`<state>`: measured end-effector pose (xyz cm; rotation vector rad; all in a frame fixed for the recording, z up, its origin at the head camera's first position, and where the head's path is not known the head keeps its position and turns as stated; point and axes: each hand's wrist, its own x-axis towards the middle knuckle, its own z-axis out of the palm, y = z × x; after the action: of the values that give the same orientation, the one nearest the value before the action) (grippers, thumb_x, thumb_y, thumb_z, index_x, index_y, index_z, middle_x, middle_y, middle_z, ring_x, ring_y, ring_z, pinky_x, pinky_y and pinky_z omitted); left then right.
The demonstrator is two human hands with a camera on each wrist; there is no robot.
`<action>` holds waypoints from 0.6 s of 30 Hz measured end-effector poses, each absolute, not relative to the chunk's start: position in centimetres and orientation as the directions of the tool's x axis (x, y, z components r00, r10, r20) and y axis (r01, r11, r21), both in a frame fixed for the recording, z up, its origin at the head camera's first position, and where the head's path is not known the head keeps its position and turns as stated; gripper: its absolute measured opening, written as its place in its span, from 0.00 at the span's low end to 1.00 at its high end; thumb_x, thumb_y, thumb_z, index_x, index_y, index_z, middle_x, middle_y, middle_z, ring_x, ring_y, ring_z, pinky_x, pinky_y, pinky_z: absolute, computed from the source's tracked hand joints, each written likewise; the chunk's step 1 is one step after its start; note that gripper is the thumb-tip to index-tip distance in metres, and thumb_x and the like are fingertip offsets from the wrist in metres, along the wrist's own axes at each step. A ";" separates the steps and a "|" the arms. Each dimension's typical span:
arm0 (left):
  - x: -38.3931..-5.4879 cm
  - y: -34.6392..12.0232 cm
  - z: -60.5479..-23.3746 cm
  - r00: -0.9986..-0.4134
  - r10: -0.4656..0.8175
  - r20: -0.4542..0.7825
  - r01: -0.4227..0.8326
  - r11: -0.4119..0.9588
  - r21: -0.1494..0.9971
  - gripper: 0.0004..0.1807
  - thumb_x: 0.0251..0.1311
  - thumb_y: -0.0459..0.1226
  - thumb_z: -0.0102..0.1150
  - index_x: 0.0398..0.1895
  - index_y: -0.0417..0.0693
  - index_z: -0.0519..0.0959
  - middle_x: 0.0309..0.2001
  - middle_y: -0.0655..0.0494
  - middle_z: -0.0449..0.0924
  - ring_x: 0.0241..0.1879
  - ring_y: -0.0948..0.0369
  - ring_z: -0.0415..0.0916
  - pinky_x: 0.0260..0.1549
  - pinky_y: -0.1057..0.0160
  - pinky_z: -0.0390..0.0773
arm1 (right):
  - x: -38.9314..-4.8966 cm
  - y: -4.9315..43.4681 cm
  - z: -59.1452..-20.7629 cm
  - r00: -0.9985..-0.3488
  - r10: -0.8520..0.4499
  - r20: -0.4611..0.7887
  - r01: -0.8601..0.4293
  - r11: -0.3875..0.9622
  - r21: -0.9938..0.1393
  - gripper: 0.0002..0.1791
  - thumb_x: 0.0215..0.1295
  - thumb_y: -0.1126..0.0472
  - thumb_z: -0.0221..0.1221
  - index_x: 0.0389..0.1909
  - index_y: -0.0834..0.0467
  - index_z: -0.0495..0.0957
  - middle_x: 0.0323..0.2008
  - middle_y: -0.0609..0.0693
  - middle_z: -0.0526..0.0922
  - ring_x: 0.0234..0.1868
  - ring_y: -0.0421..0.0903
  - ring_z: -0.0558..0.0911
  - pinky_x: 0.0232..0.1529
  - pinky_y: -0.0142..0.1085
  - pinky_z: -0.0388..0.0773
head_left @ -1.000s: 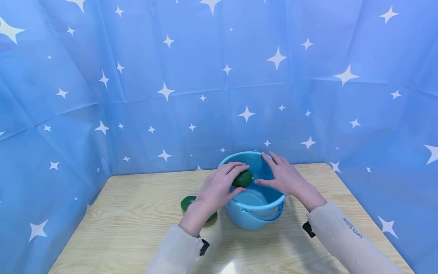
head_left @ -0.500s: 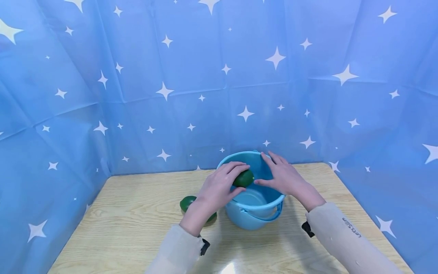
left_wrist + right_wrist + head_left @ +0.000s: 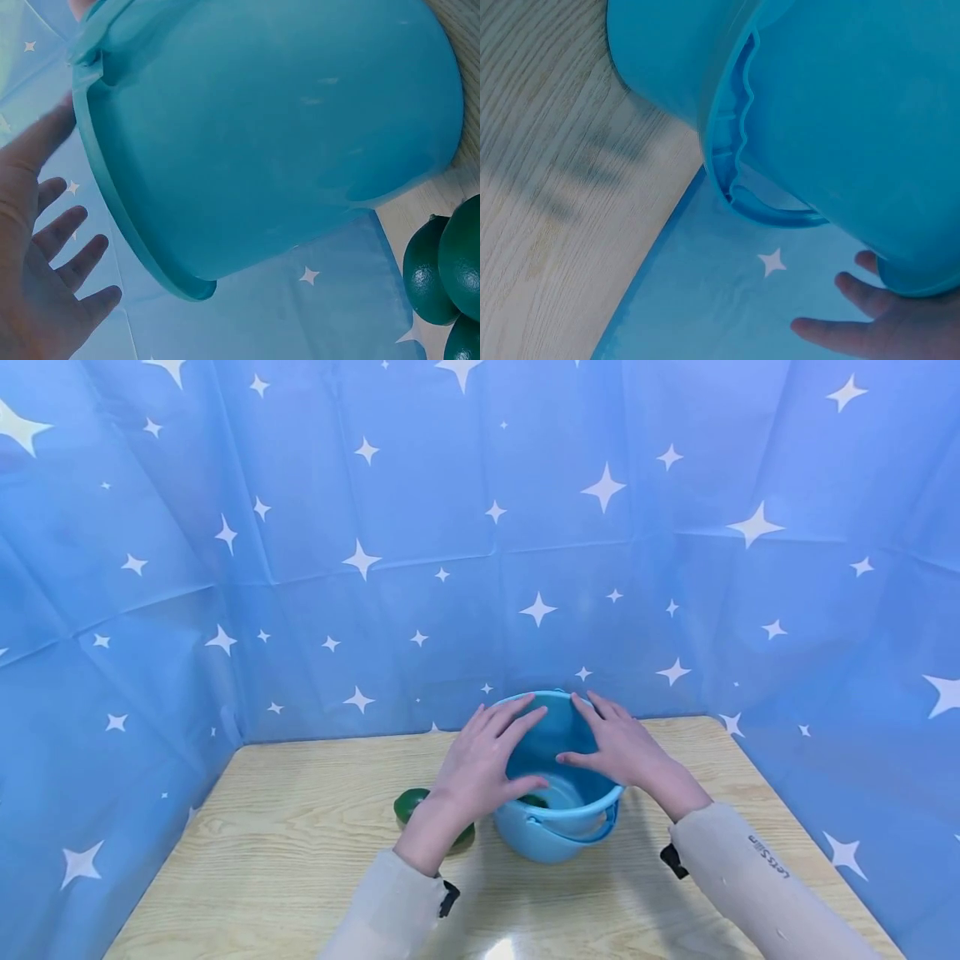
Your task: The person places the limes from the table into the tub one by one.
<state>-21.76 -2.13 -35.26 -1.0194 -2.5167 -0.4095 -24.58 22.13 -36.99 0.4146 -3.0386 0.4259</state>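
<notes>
A light blue bucket [image 3: 551,839] stands on the table, its handle hanging at the front. Over its left rim my left hand [image 3: 478,767] is spread, thumb and fingers apart, holding nothing. Inside, low down, a green lime [image 3: 535,800] shows partly beyond my left thumb. My right hand [image 3: 628,753] lies over the right rim with its fingers stretched out, also without anything in it. Left of the bucket, limes [image 3: 410,803] lie on the table, mostly covered by my left wrist. The left wrist view has several glossy limes [image 3: 427,274] close together beside the bucket.
The wooden table [image 3: 315,843] extends around the bucket on both sides. Behind it and along both sides hangs a blue cloth [image 3: 420,593] with white stars. The bucket stands near the table's back edge.
My left hand has let go of the lime it held over the bucket, and its fingers have spread. That lime now shows lower, inside the bucket. My right hand has stayed put.
</notes>
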 end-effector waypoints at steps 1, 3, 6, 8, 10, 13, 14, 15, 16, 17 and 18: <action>-21.8 -2.2 -35.2 -0.658 0.593 0.464 0.708 0.696 0.115 0.48 0.52 0.60 0.69 0.76 0.60 0.61 0.77 0.59 0.59 0.75 0.55 0.60 0.74 0.44 0.61 | -24.6 22.1 -37.0 -0.963 -0.258 0.084 -0.271 0.926 -0.262 0.56 0.60 0.32 0.62 0.79 0.58 0.50 0.77 0.67 0.51 0.74 0.73 0.55 0.66 0.71 0.62; -21.8 -2.4 -35.3 -0.663 0.587 0.464 0.703 0.702 0.115 0.50 0.51 0.63 0.68 0.76 0.60 0.61 0.77 0.59 0.58 0.75 0.55 0.59 0.75 0.44 0.60 | -24.6 22.1 -37.0 -0.963 -0.257 0.082 -0.270 0.927 -0.260 0.55 0.61 0.33 0.62 0.79 0.58 0.50 0.77 0.67 0.51 0.74 0.73 0.55 0.66 0.71 0.62; -21.7 -2.7 -35.3 -0.680 0.577 0.453 0.689 0.714 0.124 0.52 0.51 0.65 0.67 0.77 0.61 0.59 0.78 0.59 0.56 0.75 0.55 0.58 0.75 0.45 0.59 | -24.6 22.0 -37.0 -0.963 -0.255 0.085 -0.269 0.928 -0.257 0.55 0.61 0.33 0.62 0.79 0.58 0.50 0.77 0.67 0.51 0.74 0.73 0.55 0.66 0.72 0.62; -21.7 -2.8 -35.3 -0.689 0.571 0.447 0.681 0.720 0.129 0.52 0.51 0.65 0.67 0.77 0.61 0.59 0.78 0.60 0.55 0.76 0.55 0.58 0.76 0.46 0.59 | -24.6 22.0 -37.0 -0.963 -0.254 0.085 -0.267 0.929 -0.255 0.55 0.61 0.33 0.62 0.79 0.58 0.50 0.77 0.67 0.51 0.74 0.73 0.55 0.66 0.72 0.62; -21.6 -3.0 -35.4 -0.695 0.565 0.445 0.674 0.727 0.129 0.52 0.51 0.65 0.67 0.77 0.61 0.58 0.78 0.60 0.55 0.76 0.55 0.58 0.76 0.47 0.58 | -24.6 22.0 -37.0 -0.963 -0.254 0.086 -0.268 0.929 -0.256 0.55 0.61 0.33 0.62 0.79 0.58 0.50 0.77 0.67 0.51 0.74 0.73 0.56 0.66 0.72 0.62; -21.6 -3.3 -35.5 -0.698 0.558 0.449 0.666 0.736 0.123 0.53 0.50 0.66 0.67 0.77 0.60 0.58 0.78 0.59 0.55 0.75 0.54 0.58 0.76 0.48 0.59 | -24.6 22.0 -37.0 -0.964 -0.253 0.083 -0.266 0.928 -0.260 0.55 0.60 0.33 0.62 0.79 0.58 0.50 0.77 0.67 0.51 0.74 0.72 0.55 0.66 0.72 0.61; -21.6 -3.4 -35.5 -0.699 0.555 0.451 0.663 0.740 0.117 0.53 0.50 0.66 0.67 0.77 0.60 0.58 0.78 0.59 0.56 0.75 0.54 0.58 0.76 0.48 0.60 | -24.6 22.0 -37.0 -0.964 -0.253 0.084 -0.266 0.928 -0.262 0.55 0.60 0.33 0.62 0.79 0.58 0.50 0.77 0.67 0.51 0.74 0.72 0.55 0.66 0.72 0.61; -21.6 -3.5 -35.6 -0.699 0.553 0.453 0.661 0.742 0.112 0.53 0.50 0.66 0.67 0.77 0.60 0.58 0.78 0.59 0.56 0.75 0.54 0.59 0.75 0.48 0.60 | -24.5 21.9 -37.0 -0.964 -0.253 0.083 -0.266 0.927 -0.263 0.56 0.60 0.33 0.62 0.79 0.58 0.50 0.77 0.67 0.51 0.74 0.73 0.55 0.66 0.72 0.61; -21.6 -3.6 -35.6 -0.701 0.551 0.453 0.657 0.746 0.111 0.53 0.50 0.66 0.67 0.78 0.60 0.58 0.78 0.59 0.56 0.75 0.54 0.59 0.75 0.49 0.60 | -24.5 21.9 -36.9 -0.964 -0.252 0.080 -0.265 0.927 -0.266 0.56 0.60 0.33 0.63 0.79 0.58 0.50 0.77 0.67 0.50 0.74 0.72 0.55 0.66 0.72 0.61; -21.6 -3.7 -35.6 -0.704 0.548 0.453 0.654 0.748 0.112 0.53 0.50 0.66 0.67 0.78 0.59 0.58 0.78 0.58 0.56 0.75 0.54 0.59 0.75 0.49 0.61 | -24.5 21.9 -36.9 -0.964 -0.253 0.079 -0.265 0.927 -0.267 0.56 0.60 0.33 0.63 0.79 0.58 0.50 0.77 0.67 0.50 0.74 0.72 0.55 0.66 0.72 0.61; -21.6 -3.8 -35.7 -0.705 0.546 0.453 0.652 0.750 0.111 0.53 0.50 0.66 0.67 0.78 0.59 0.58 0.78 0.58 0.56 0.75 0.54 0.59 0.75 0.49 0.61 | -24.5 21.9 -36.9 -0.964 -0.253 0.079 -0.265 0.926 -0.268 0.56 0.60 0.33 0.63 0.79 0.58 0.50 0.77 0.67 0.50 0.74 0.72 0.55 0.66 0.72 0.61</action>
<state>-21.61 -3.84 -35.66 -0.9164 -2.5537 -0.3700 -24.52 21.91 -36.89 0.4096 -3.0413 0.4327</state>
